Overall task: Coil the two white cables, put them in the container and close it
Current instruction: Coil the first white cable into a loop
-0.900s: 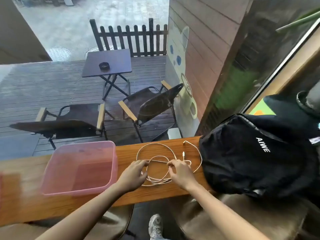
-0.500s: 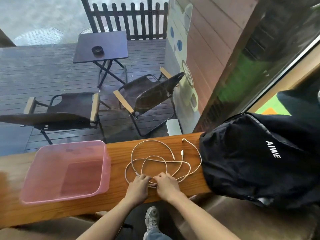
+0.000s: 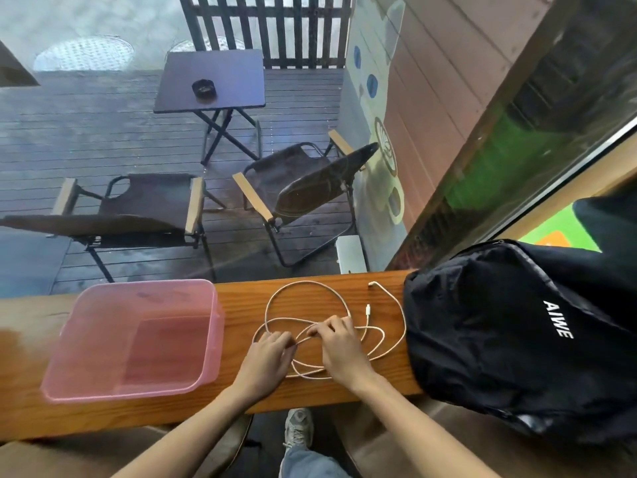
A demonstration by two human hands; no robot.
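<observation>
The left hand [image 3: 267,357] and right hand [image 3: 339,350] are each pinching the tangled white cables [image 3: 303,298], fingers closed, on the worktop [image 3: 241,305].

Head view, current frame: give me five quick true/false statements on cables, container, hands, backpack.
1. The white cables lie in loose loops on the wooden counter. True.
2. The pink container already holds a cable. False: it is empty.
3. Both the left hand and the right hand are on the cables. True.
4. The black backpack sits left of the container. False: it is at the right end of the counter.
5. A lid covers the container. False: it is open, no lid visible.
</observation>
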